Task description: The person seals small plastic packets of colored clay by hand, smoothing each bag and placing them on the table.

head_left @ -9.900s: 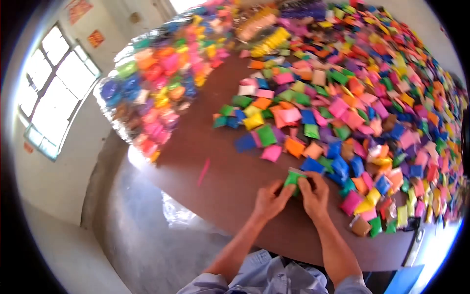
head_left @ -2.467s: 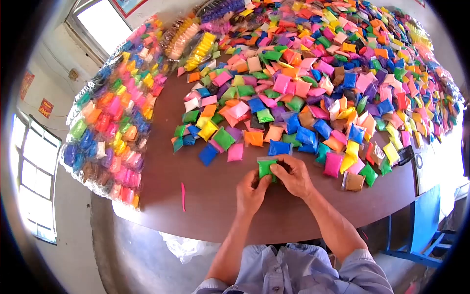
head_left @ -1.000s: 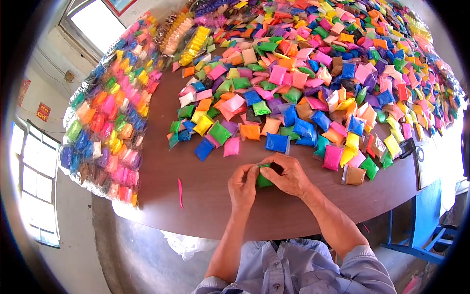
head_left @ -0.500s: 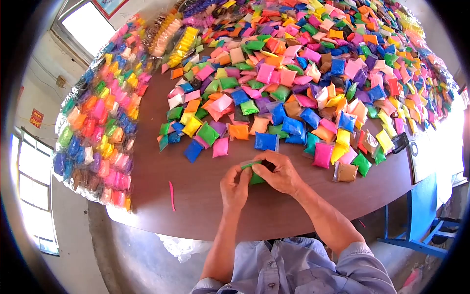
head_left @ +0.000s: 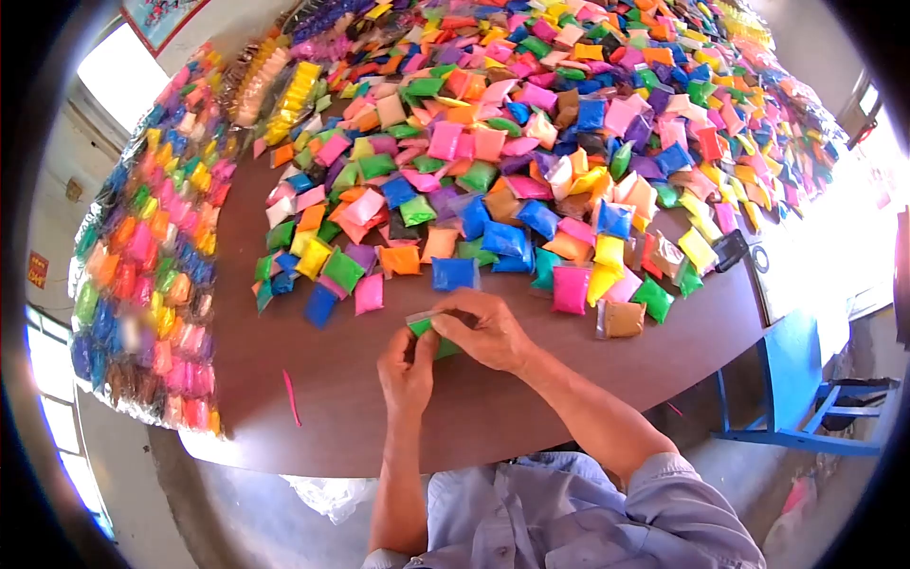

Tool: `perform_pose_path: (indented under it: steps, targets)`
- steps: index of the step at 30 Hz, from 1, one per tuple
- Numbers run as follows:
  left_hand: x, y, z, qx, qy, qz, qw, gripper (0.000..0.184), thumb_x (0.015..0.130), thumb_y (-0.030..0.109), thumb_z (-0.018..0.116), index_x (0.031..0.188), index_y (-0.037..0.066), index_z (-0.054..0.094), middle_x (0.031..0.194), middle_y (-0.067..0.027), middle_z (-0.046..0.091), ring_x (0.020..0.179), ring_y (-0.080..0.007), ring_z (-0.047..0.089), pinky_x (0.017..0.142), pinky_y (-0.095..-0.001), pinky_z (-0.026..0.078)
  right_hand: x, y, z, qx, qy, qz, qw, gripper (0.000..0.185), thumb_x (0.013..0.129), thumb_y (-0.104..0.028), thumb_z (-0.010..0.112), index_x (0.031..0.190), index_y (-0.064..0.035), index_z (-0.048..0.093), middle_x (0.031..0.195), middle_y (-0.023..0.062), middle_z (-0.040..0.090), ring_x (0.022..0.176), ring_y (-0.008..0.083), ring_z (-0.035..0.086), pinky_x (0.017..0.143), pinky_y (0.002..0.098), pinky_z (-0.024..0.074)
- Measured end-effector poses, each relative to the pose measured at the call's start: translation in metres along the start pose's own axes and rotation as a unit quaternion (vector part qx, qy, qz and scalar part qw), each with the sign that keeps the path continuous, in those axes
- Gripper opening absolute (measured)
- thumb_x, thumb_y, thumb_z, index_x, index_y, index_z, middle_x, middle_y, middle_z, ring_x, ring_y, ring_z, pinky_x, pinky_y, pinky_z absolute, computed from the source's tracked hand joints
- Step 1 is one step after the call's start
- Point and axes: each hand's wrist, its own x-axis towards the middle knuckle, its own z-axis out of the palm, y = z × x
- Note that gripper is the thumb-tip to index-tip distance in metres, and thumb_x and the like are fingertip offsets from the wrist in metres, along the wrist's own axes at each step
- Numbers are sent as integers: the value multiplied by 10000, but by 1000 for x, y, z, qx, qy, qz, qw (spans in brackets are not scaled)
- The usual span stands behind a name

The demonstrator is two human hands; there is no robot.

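Note:
Both my hands meet over the front of the brown table, pinching a small green packet [head_left: 449,347] in a clear plastic bag. My left hand [head_left: 408,375] grips its left side, thumb and fingers closed. My right hand [head_left: 483,330] lies across its top edge, the thumb and fingertips pressed together there. Most of the packet is hidden behind the fingers. Just beyond the hands is a blue packet [head_left: 455,274], with a pink packet [head_left: 369,294] to its left.
A large heap of coloured packets [head_left: 531,142] covers the far side of the table [head_left: 332,379]. Rows of bagged packets [head_left: 142,256] lie along the left. A thin pink strip [head_left: 292,398] rests near the front edge. At right are a black object [head_left: 730,250] and a blue chair [head_left: 791,370].
The view has turned, so table and heap appear shifted left. Both hands keep hold of the green packet, with its top edge now showing a little more at the left.

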Motion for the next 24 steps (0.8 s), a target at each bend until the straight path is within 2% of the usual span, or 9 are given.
perform_pose_path:
  steps: [4,5,7,11,13,16,17,19,24]
  targets:
    - [-1,1,1,-7,-2,-2,1000,132,989,114,672,1012,-16,685,797,2,625,756,-53,533,662,-250,443,1,5,-1,-7,-2,-11,1000,181,967,-164,700,1046,-3,722,923,45,662,798,102,591,699,284,499]
    - [-1,4,2,-10,-5,-1,1000,132,989,114,672,1012,-16,685,797,2,625,756,-53,533,662,-250,443,1,5,-1,10,0,-3,1000,159,972,-150,698,1048,-13,723,932,22,655,819,89,594,714,272,500]
    - [-2,9,5,-120,-8,-46,992,139,987,114,670,1005,-24,682,801,9,622,747,-41,520,656,-238,429,1,5,-1,24,4,3,1000,139,978,-137,695,1050,-22,725,941,-2,648,840,76,597,728,260,502]
    - [-2,12,2,-110,-28,-34,993,144,985,117,667,986,-27,674,795,22,614,736,-31,505,638,-230,415,1,6,-1,3,26,5,1000,152,979,-147,694,1052,-16,720,939,17,660,839,86,597,721,272,501]
    - [-2,2,0,-21,-32,-7,999,133,967,119,684,963,-13,669,767,15,604,707,-44,506,609,-254,418,1,6,0,15,26,16,999,176,976,-167,698,1044,-5,717,943,39,667,839,97,602,718,286,503]
    - [0,-17,6,-1,9,39,999,116,942,110,704,949,1,665,741,-2,596,680,-59,511,588,-279,425,1,2,2,10,19,-5,1000,191,972,-176,702,1056,-6,714,933,44,676,833,97,605,724,283,508]
    - [-1,-17,4,29,16,24,999,107,923,100,719,946,11,665,734,-22,597,675,-69,516,595,-292,439,1,1,0,-10,12,7,1000,194,968,-179,705,1063,-10,715,922,39,678,826,95,605,724,280,510]
    - [-3,-18,-1,31,-11,-3,999,132,966,120,687,989,-10,678,844,20,637,804,-56,534,692,-261,466,2,0,-1,-22,-3,15,1000,199,964,-183,709,1069,-14,715,910,34,681,819,93,605,725,277,512]
    - [-2,-8,-3,-54,-33,-24,998,166,967,148,698,1014,-10,674,864,30,622,801,-46,518,682,-237,437,2,3,-4,7,0,37,999,187,952,-151,712,1073,-8,714,899,11,678,808,86,599,718,271,511]
